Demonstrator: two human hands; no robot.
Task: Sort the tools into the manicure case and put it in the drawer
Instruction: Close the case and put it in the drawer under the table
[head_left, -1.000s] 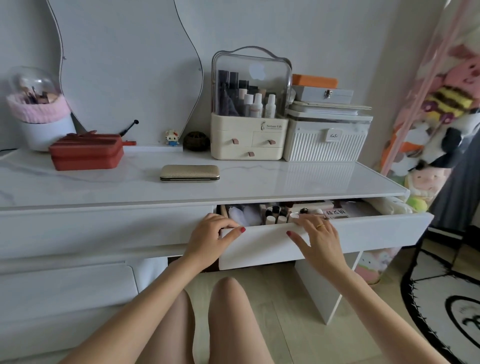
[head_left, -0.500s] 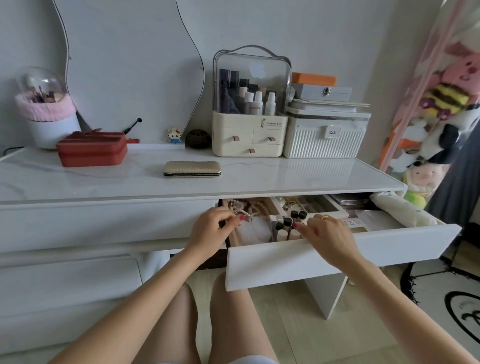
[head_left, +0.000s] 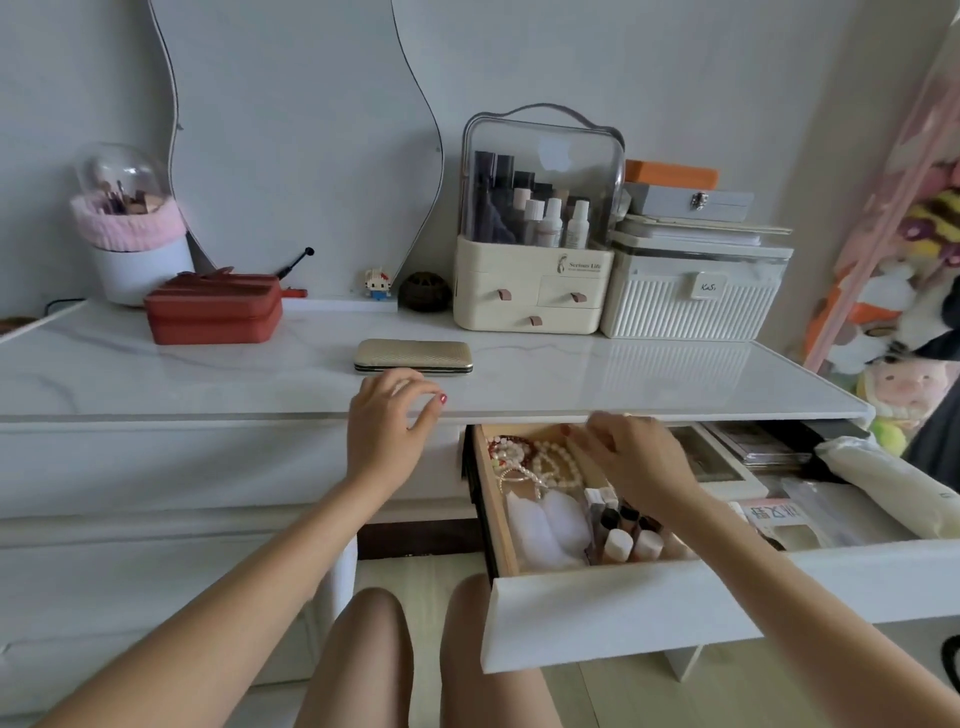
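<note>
The closed beige manicure case (head_left: 413, 355) lies flat on the white marble tabletop (head_left: 623, 379), near its front edge. My left hand (head_left: 387, 426) hovers just in front of the case, fingers spread, holding nothing. The white drawer (head_left: 675, 613) below the tabletop stands pulled far out. My right hand (head_left: 631, 457) hangs over the drawer's left compartment, above pearl beads (head_left: 540, 462), fingers loosely curled and slightly blurred, with nothing in them. No loose tools are in sight.
In the drawer lie small bottles (head_left: 631, 535), white pads (head_left: 550, 525), booklets and a white roll (head_left: 893, 483). On the table stand a red box (head_left: 213, 309), a brush holder (head_left: 130, 228), a cosmetics organiser (head_left: 535, 244) and stacked boxes (head_left: 691, 280). My knees are below the drawer.
The drawer has slid much further out. Both hands let go of its front; the left rose to the table edge near the case, the right moved over the beads.
</note>
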